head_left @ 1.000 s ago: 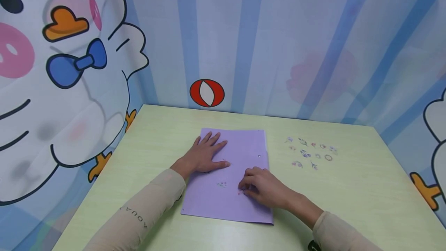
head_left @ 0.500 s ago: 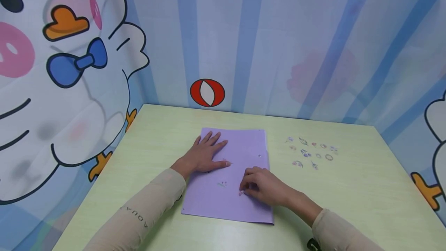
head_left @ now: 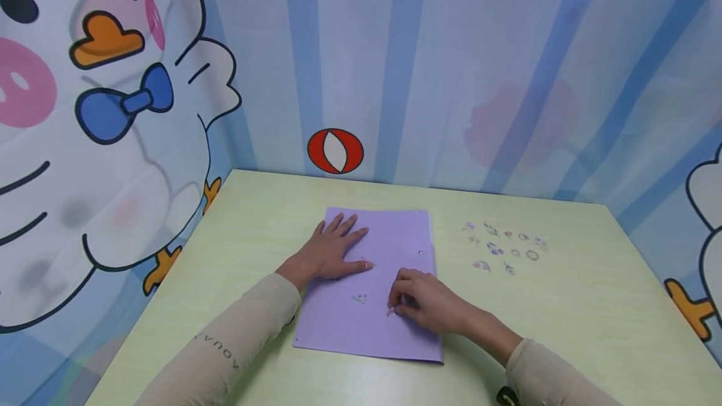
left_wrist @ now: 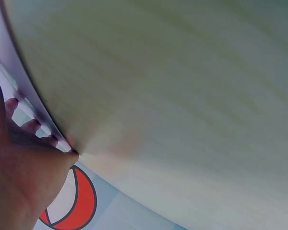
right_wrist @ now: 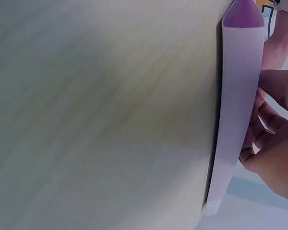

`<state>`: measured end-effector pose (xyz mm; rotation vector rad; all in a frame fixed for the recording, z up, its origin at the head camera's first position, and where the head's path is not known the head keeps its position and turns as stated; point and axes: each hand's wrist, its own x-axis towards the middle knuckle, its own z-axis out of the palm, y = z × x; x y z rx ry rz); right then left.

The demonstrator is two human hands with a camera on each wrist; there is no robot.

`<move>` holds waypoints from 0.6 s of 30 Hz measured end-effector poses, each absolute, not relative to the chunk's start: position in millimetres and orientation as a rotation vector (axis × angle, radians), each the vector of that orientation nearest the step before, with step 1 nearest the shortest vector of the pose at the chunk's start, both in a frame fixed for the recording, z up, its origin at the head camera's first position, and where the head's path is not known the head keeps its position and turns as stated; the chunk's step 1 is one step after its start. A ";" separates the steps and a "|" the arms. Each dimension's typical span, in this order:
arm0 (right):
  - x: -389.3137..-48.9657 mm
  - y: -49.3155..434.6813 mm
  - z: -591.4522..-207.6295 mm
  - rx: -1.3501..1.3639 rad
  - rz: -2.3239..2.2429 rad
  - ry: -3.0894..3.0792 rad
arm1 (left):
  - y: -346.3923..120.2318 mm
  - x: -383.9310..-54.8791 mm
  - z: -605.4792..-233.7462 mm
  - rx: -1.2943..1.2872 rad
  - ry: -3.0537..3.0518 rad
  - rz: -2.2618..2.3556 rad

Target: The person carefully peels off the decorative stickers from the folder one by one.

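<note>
A flat purple folder (head_left: 338,324) lies on the pale table, its long sides running away from me. My left hand (head_left: 329,252) rests palm down on its left part, fingers spread and thumb pointing right. On the lower right part, my right hand (head_left: 423,302) has curled fingers, with thumb and fingertips pinching a small pink sticker-like piece (head_left: 390,312) close over the purple surface. The fingers hide most of that piece. Left of it, a small flower sticker (head_left: 360,298) lies on the folder. Another thin reddish one (head_left: 365,260) shows by the left thumb, partly covered.
Several small flower and ring stickers (head_left: 495,248) lie in loose rows on the table (head_left: 592,306), right of the folder. Behind the table hangs a blue striped cloth (head_left: 361,67) with cartoon prints, and it also rises at both sides.
The pink piece has turned slightly at my right fingertips, and that hand has shifted a touch to the right. My left hand stays in place.
</note>
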<state>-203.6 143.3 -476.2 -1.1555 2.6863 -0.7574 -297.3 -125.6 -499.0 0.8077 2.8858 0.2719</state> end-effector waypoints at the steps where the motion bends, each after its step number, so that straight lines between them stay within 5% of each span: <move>1: -203.6 143.5 -476.0 -1.158 -0.762 2.682 | -125.7 -297.3 -499.1 0.805 2.885 0.269; 18: -205.9 147.5 -472.9 -1.078 -0.948 2.605 | -127.3 -296.9 -499.7 0.808 2.879 0.282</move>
